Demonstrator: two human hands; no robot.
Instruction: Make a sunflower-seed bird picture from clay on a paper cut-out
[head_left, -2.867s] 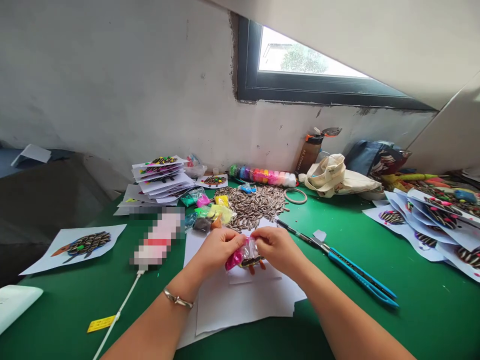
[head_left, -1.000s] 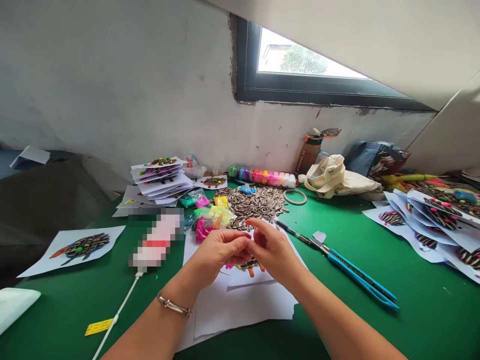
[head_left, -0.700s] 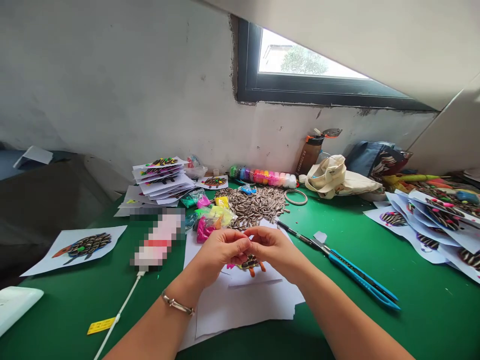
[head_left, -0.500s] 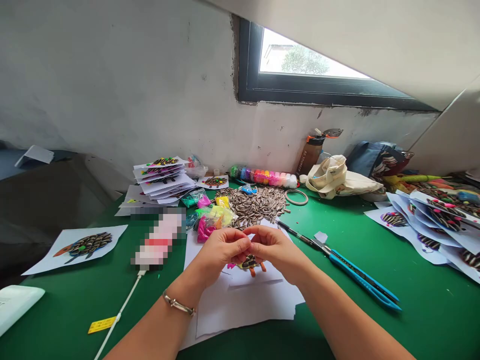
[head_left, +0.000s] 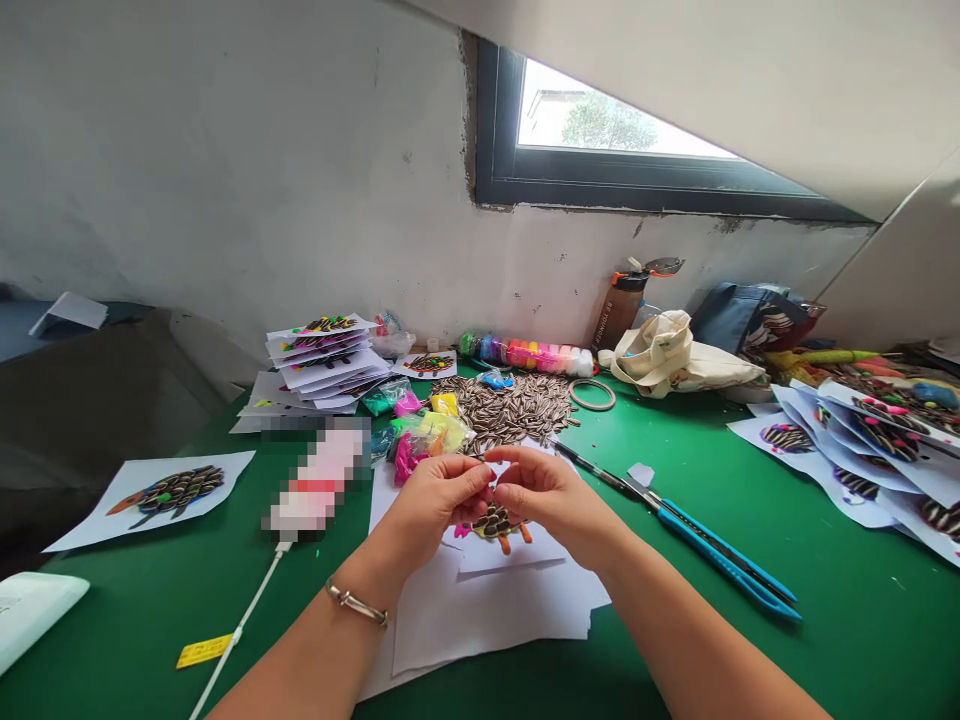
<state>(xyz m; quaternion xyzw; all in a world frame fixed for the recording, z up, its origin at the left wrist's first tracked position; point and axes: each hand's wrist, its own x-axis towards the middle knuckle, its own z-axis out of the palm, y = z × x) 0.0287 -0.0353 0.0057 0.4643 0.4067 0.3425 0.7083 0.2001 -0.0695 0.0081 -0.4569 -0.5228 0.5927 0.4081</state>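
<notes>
My left hand (head_left: 439, 500) is closed in a pinch, thumb against forefinger; whatever lies between them is too small to make out. Close beside it, my right hand (head_left: 551, 495) curves with its thumb and forefinger apart, and nothing shows between them. Below both hands lies a seed picture (head_left: 495, 525) on white paper, with dark striped seeds, pink and yellow clay and orange legs; the hands hide part of it. More white sheets (head_left: 491, 625) lie underneath. Just beyond the left hand are bags of coloured clay (head_left: 412, 455).
A heap of striped seeds (head_left: 517, 405) spreads behind the hands. Tweezers (head_left: 600, 467) and a blue-handled tool (head_left: 727, 560) lie at right. Stacked seed pictures stand left (head_left: 326, 365) and right (head_left: 877, 450). A bottle (head_left: 619, 310) and a cloth bag (head_left: 667, 355) are near the wall.
My fingertips, which were together, have parted slightly. The right thumb and forefinger have opened, and more of the seed picture shows beneath.
</notes>
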